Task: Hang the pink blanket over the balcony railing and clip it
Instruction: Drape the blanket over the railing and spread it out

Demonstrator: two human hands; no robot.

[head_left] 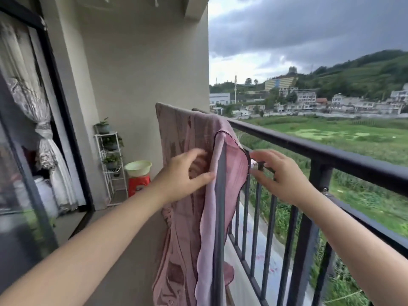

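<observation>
The pink patterned blanket (187, 133) hangs draped over the dark metal balcony railing (309, 149), with folds falling on the balcony side and a corner wrapped around a railing post. My left hand (187, 173) pinches a fold of the blanket between thumb and fingers, next to the post. At the blanket's right edge my right hand (280, 173) pinches that edge by a vertical bar. A small pale pink thing, perhaps a clip (253, 164), shows at its fingertips; I cannot tell whether the hand grips it.
A white plant rack (110, 160) with potted plants stands against the far wall, beside a red stool (138, 184) carrying a pale green basin (138, 167). A glass sliding door (44, 129) with curtains runs along the left. Beyond the railing are fields and buildings.
</observation>
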